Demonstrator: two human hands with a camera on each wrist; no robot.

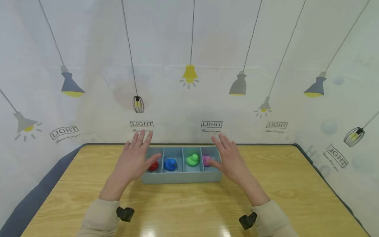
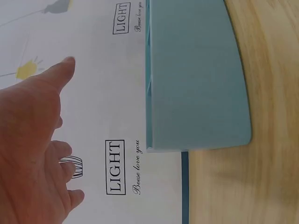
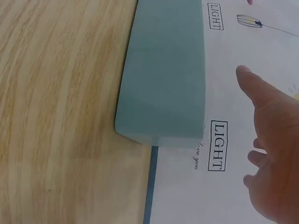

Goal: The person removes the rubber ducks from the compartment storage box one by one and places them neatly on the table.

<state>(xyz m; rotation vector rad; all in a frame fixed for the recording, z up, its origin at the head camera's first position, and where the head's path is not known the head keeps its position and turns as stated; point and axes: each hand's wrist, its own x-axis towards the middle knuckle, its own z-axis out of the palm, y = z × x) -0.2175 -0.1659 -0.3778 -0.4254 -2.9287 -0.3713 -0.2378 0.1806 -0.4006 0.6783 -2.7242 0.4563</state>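
Note:
A blue-grey divided box (image 1: 181, 178) stands near the back of the table. Its compartments hold, from left to right, a red toy (image 1: 153, 166) partly hidden by my thumb, a blue rubber duck (image 1: 170, 164), a green rubber duck (image 1: 193, 160) and a partly covered pink toy (image 1: 205, 160). My left hand (image 1: 134, 161) hovers over the box's left end, fingers spread, holding nothing. Over the right end is my right hand (image 1: 232, 161), likewise spread and without anything in it. Both wrist views show the box's plain front wall (image 2: 196, 74) apart from the hands.
The wooden table (image 1: 183, 207) has a dark blue edge along its back and sides. Behind it rises a pale wall covering (image 1: 165, 42) printed with hanging lamps and the word LIGHT. Each sleeve cuff carries a small black device (image 1: 125, 214).

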